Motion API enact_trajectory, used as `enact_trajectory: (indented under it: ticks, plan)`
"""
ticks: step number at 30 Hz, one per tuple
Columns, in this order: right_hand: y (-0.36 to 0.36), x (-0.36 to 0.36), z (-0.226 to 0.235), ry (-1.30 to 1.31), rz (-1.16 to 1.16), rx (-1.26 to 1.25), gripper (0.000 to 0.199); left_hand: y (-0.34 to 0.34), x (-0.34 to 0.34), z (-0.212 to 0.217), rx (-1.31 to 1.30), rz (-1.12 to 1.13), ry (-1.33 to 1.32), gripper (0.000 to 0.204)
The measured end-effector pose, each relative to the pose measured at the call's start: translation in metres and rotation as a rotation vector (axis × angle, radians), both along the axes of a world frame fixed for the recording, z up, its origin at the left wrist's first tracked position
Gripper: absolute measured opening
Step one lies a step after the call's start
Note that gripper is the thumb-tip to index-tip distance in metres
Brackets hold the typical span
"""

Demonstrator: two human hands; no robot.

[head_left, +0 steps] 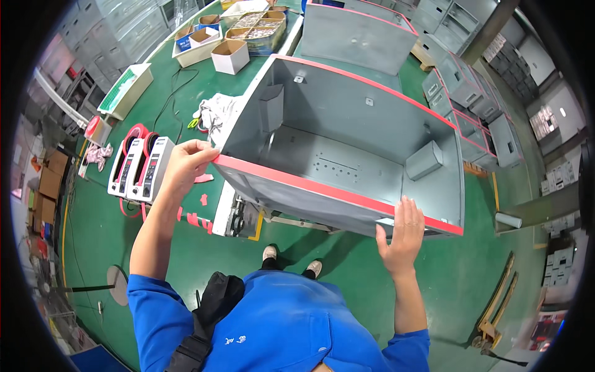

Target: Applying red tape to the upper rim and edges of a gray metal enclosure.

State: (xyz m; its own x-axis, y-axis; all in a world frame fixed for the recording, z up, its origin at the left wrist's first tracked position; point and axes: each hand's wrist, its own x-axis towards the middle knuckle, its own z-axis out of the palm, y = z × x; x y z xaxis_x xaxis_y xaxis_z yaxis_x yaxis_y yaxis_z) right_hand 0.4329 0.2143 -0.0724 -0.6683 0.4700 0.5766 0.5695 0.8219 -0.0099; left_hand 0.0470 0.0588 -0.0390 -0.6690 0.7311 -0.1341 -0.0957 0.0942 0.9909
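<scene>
A large grey metal cabinet shell (291, 133) stands before me, its open side up, with small holes in its floor. Red tape (310, 184) runs along its near rim. My left hand (190, 162) is at the near left corner, thumb and fingers pinched on the tape's end there. Toward the right end of that same rim, my right hand (403, 234) lies flat against the edge, fingers stretched out over the tape. Inside, grey box-shaped pieces sit at the left wall and on the right (424, 161).
Two tape dispensers (150, 170) with red rolls stand left, near cut tape pieces (199, 220). A white rag (218, 115) and a white carton (230, 57) lie beyond. Another red-edged cabinet (356, 37) stands behind; more are stacked right. A pallet jack (489, 325) is lower right.
</scene>
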Motion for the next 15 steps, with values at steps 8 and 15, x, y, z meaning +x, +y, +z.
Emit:
enact_trajectory:
  ticks: [8,15]
  plan:
    - [-0.0009,-0.0031,0.0006,-0.007,0.006,0.005,0.055,-0.0008,-0.0032,-0.0036,0.006,-0.007,-0.028,0.011]
    - [-0.0033,-0.0053,0.0003,-0.003,0.0,-0.003,0.057,-0.0032,-0.0047,-0.0023,-0.037,-0.002,0.002,0.013]
